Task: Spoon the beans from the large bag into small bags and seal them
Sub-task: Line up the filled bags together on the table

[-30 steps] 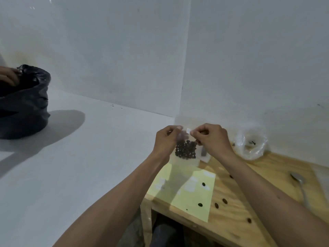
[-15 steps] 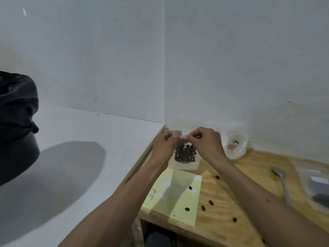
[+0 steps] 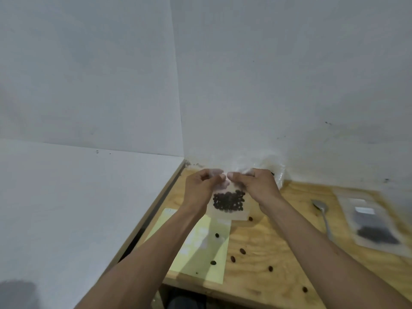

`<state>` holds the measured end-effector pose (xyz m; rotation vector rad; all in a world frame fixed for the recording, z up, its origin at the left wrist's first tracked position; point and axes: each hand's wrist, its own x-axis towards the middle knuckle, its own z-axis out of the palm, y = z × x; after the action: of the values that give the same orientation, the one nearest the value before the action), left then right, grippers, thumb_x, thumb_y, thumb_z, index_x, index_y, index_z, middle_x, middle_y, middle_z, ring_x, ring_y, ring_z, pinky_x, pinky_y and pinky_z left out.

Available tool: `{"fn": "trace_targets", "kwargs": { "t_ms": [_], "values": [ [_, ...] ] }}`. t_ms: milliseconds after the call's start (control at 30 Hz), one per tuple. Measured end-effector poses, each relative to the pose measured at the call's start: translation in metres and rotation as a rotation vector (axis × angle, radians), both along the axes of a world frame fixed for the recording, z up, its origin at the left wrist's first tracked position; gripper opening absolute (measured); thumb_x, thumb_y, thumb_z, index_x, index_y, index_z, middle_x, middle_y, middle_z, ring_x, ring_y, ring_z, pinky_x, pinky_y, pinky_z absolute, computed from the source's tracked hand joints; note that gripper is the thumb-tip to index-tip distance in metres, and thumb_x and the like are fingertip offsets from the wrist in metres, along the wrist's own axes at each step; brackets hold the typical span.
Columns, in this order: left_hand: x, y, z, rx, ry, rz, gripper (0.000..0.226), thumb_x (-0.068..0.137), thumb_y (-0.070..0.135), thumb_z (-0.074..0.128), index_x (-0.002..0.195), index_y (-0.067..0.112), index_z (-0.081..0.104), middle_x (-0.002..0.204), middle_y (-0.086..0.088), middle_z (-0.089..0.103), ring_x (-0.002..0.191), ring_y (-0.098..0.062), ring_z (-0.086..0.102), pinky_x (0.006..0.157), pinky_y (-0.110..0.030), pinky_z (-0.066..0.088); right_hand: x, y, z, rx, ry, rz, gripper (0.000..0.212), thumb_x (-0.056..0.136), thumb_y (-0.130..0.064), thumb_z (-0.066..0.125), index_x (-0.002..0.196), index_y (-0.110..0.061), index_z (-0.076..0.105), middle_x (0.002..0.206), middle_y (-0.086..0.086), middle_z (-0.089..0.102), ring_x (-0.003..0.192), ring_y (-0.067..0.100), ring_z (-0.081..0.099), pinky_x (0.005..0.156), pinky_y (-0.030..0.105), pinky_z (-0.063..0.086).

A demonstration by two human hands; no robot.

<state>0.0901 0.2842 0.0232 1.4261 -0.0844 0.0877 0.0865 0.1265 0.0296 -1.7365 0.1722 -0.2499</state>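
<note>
Hands, both mine, meet at the mouth of the small bag, held above the wooden table. Left hand: thumb and fingers curled, pinching the bag's top edge. Right hand: likewise pinching that edge, thumb tip almost touching the left's. Beans: a dark cluster inside the bag, below my fingers. Yellow sheet: flat on the table, below the bag, two stray beans on it. Loose beans: scattered on the wood right of the sheet. Spoon: on the table, right of the bag, bowl away from me. Flat pouch: right of the spoon, dark contents, blurred. Crumpled clear plastic: behind my right hand, against the wall.
</note>
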Motion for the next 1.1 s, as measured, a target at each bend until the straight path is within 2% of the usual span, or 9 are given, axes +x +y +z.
{"fn": "trace_targets", "kwargs": {
  "t_ms": [167, 367, 467, 533, 633, 733, 833, 1000, 1100],
  "values": [
    [0.003, -0.017, -0.003, 0.033, 0.037, 0.008, 0.009, 0.083, 0.001, 0.077, 0.091, 0.005, 0.079, 0.083, -0.011, 0.077, 0.076, -0.02, 0.073, 0.072, -0.028, 0.059, 0.0, -0.021, -0.006, -0.089, 0.046, 0.054, 0.044, 0.071, -0.047, 0.081, 0.087, -0.006, 0.078, 0.086, 0.001, 0.079, 0.082, 0.017, 0.074, 0.081, 0.034, 0.058],
    [0.002, -0.046, 0.0, 0.048, 0.059, -0.025, 0.01, 0.084, -0.003, 0.074, 0.094, -0.003, 0.077, 0.08, -0.011, 0.074, 0.066, -0.013, 0.072, 0.065, -0.02, 0.057, -0.014, -0.048, -0.006, -0.044, 0.019, -0.002, 0.031, 0.087, -0.028, 0.07, 0.088, 0.002, 0.077, 0.086, 0.015, 0.076, 0.08, 0.024, 0.07, 0.074, 0.034, 0.05],
    [0.003, -0.065, 0.002, 0.059, 0.078, -0.049, 0.009, 0.086, -0.001, 0.075, 0.094, -0.002, 0.076, 0.082, -0.012, 0.074, 0.067, -0.014, 0.071, 0.073, -0.028, 0.063, -0.024, -0.069, -0.005, -0.047, 0.052, -0.02, 0.023, 0.088, -0.022, 0.064, 0.084, -0.001, 0.072, 0.07, 0.002, 0.065, 0.07, 0.018, 0.057, 0.066, 0.032, 0.042],
    [0.005, -0.081, 0.001, 0.044, 0.12, -0.057, 0.007, 0.086, 0.001, 0.076, 0.093, 0.001, 0.075, 0.086, -0.011, 0.073, 0.074, -0.02, 0.072, 0.077, -0.03, 0.063, -0.038, -0.09, -0.005, -0.063, 0.09, 0.027, 0.008, 0.09, -0.019, 0.064, 0.095, -0.016, 0.07, 0.074, -0.009, 0.07, 0.069, 0.013, 0.062, 0.066, 0.027, 0.047],
    [0.003, -0.116, -0.001, 0.065, 0.146, -0.095, 0.009, 0.087, 0.009, 0.078, 0.082, 0.01, 0.071, 0.087, -0.009, 0.07, 0.085, -0.028, 0.068, 0.084, -0.037, 0.059, -0.062, -0.131, -0.01, -0.037, 0.118, -0.023, 0.03, 0.09, -0.008, 0.069, 0.118, -0.019, 0.064, 0.092, 0.002, 0.074, 0.08, 0.016, 0.07, 0.066, 0.026, 0.056],
    [-0.015, -0.16, -0.004, 0.183, 0.104, -0.255, 0.02, 0.09, 0.013, 0.075, 0.08, 0.022, 0.062, 0.071, 0.003, 0.059, 0.071, -0.012, 0.061, 0.069, -0.021, 0.051, -0.09, -0.174, -0.016, 0.059, 0.09, -0.174, 0.037, 0.09, 0.006, 0.067, 0.12, -0.014, 0.064, 0.09, 0.011, 0.071, 0.075, 0.019, 0.067, 0.06, 0.023, 0.056],
    [-0.035, -0.207, -0.015, 0.395, 0.017, -0.408, 0.017, 0.087, 0.005, 0.075, 0.099, 0.006, 0.063, 0.06, 0.003, 0.051, 0.061, -0.006, 0.056, 0.053, -0.016, 0.044, -0.118, -0.217, -0.025, 0.054, 0.101, -0.318, 0.037, 0.09, 0.006, 0.066, 0.122, -0.014, 0.064, 0.093, 0.012, 0.072, 0.078, 0.023, 0.067, 0.068, 0.03, 0.055],
    [-0.062, -0.274, -0.036, 0.599, -0.015, -0.572, 0.031, 0.085, 0.007, 0.075, 0.114, 0.003, 0.062, 0.098, -0.007, 0.068, 0.099, -0.024, 0.067, 0.077, -0.03, 0.055, -0.16, -0.27, -0.05, -0.137, 0.171, -0.525, 0.035, 0.094, -0.001, 0.063, 0.129, -0.008, 0.064, 0.097, 0.018, 0.072, 0.083, 0.025, 0.067, 0.08, 0.037, 0.055],
    [-0.072, -0.298, -0.048, 0.763, 0.011, -0.598, 0.017, 0.084, 0.011, 0.074, 0.079, 0.009, 0.058, 0.104, -0.02, 0.066, 0.105, -0.036, 0.065, 0.074, -0.041, 0.055, -0.174, -0.277, -0.064, -0.342, 0.272, -0.545, 0.035, 0.096, -0.014, 0.062, 0.13, -0.004, 0.064, 0.107, 0.015, 0.072, 0.096, 0.03, 0.067, 0.087, 0.043, 0.056]
  ]
}}
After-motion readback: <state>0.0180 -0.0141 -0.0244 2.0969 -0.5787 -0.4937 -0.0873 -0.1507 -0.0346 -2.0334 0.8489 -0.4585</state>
